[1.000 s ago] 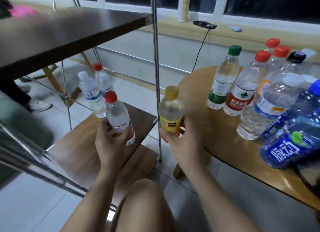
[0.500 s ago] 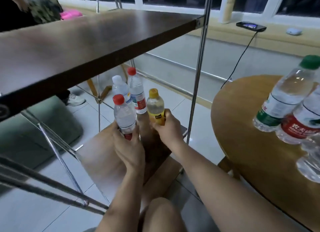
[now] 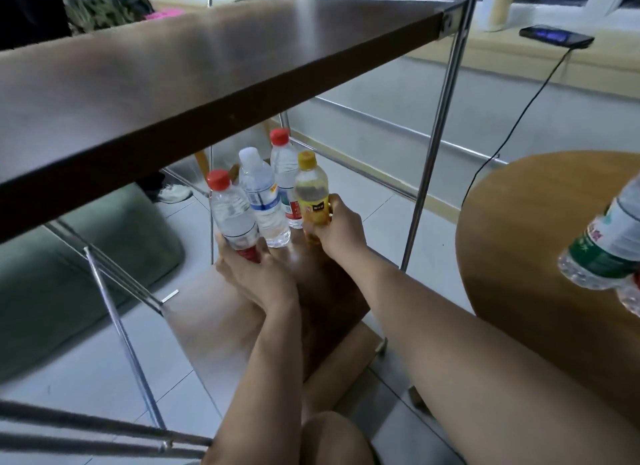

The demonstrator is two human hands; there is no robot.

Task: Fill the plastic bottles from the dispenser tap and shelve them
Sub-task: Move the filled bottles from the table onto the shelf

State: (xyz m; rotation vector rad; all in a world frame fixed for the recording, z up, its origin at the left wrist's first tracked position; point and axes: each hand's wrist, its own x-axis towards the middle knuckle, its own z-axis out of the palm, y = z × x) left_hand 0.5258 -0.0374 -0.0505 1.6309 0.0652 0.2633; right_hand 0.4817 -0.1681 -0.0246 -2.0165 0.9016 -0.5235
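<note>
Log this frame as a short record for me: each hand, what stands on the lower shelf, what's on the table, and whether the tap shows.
left: left hand grips the tilted front red-capped bottle at its base
right: right hand grips the upright yellow-capped bottle
shelved: white-capped bottle and rear red-capped bottle stand on the lower shelf
table: green-labelled bottle on the round wooden table
dispenser tap: not in view

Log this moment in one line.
left hand: grips red-capped clear plastic bottle | right hand: grips yellow-capped yellow plastic bottle | at lower wooden shelf
</note>
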